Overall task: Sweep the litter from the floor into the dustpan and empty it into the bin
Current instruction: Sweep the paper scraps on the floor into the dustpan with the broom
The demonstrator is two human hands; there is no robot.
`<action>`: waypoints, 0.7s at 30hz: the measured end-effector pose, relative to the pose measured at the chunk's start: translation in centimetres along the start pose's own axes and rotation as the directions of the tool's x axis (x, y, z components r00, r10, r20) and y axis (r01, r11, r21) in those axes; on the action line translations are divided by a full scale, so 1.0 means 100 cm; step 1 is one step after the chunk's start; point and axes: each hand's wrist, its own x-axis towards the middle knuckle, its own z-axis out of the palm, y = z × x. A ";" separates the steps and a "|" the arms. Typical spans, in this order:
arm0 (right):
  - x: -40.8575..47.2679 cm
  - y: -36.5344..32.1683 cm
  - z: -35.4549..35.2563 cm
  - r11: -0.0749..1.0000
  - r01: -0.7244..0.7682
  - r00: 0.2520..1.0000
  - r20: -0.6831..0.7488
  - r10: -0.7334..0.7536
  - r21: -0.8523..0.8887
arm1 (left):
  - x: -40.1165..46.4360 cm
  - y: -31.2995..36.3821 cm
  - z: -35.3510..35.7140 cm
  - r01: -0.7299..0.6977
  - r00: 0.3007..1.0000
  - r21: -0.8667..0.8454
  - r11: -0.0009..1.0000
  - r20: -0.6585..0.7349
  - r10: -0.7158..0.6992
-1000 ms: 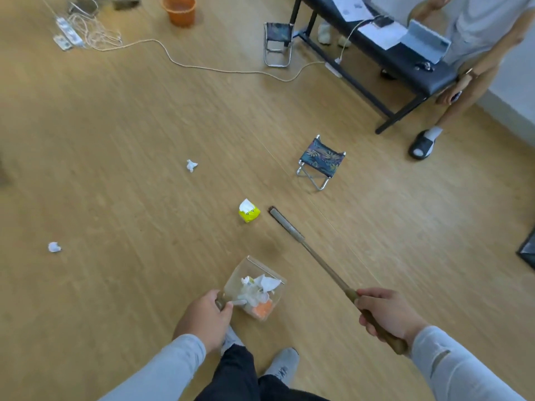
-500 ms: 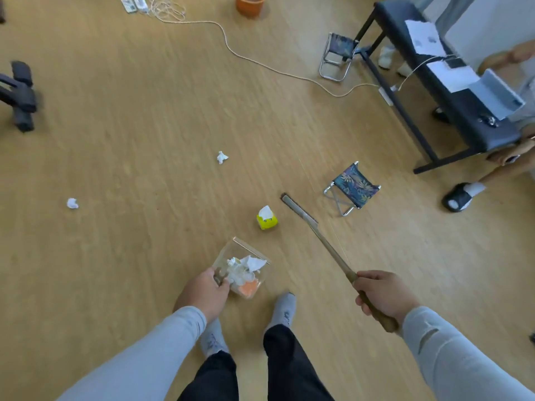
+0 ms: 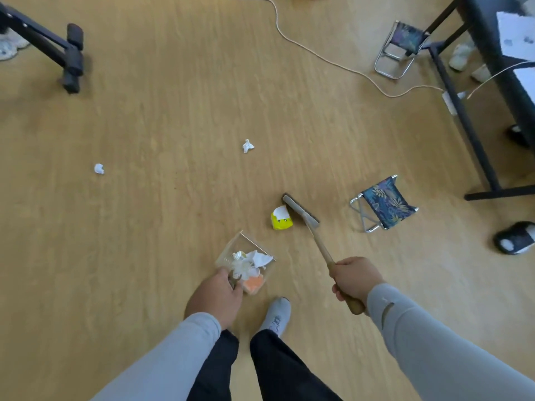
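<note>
Left hand (image 3: 215, 298): fingers curled round the rear handle of the clear dustpan (image 3: 246, 263), held low over the wood floor (image 3: 173, 96). Pan contents: white crumpled paper and an orange scrap, lying toward the hand end; open lip faces away from the person.

Right hand (image 3: 354, 280): fist clenched round the wooden handle of the broom (image 3: 314, 235), the handle butt showing below the hand. Grey broom head (image 3: 299, 209) down by the floor, its long edge just beside the yellow-and-white crumpled wrapper (image 3: 280, 221), on the wrapper's right; contact cannot be told.

Wrapper: near the dustpan lip, a strip of bare floor between them.

Loose litter: one white paper wad (image 3: 248, 146) further out, centre; a second white wad (image 3: 99, 168) well apart to the left. Open floor surrounds both.

Bounds: folding stool (image 3: 385, 206) near the broom head's right; black table frame (image 3: 463, 111) along the right edge; second folding stool (image 3: 401, 49) beside it; white cable (image 3: 318, 50) trailing across the far floor; black stand foot (image 3: 69, 59) at upper left; slippered foot (image 3: 515, 237) at far right.

Wearer's grey shoe (image 3: 276, 315) just behind the dustpan.
</note>
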 end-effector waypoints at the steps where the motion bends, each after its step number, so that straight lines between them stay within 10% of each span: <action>1: -0.001 0.003 0.001 0.999 0.001 0.999 0.035 0.001 -0.039 | -0.001 -0.001 0.001 0.007 1.000 0.001 1.000 -0.005 -0.007; 5: -0.014 0.005 -0.040 0.971 0.050 0.981 0.193 -0.004 -0.235 | 0.005 -0.001 -0.004 0.017 1.000 0.000 1.000 -0.022 -0.017; 21: -0.030 -0.005 -0.083 0.999 0.019 0.991 0.133 -0.025 0.047 | -0.009 -0.011 -0.028 0.035 0.998 -0.026 0.999 -0.047 -0.036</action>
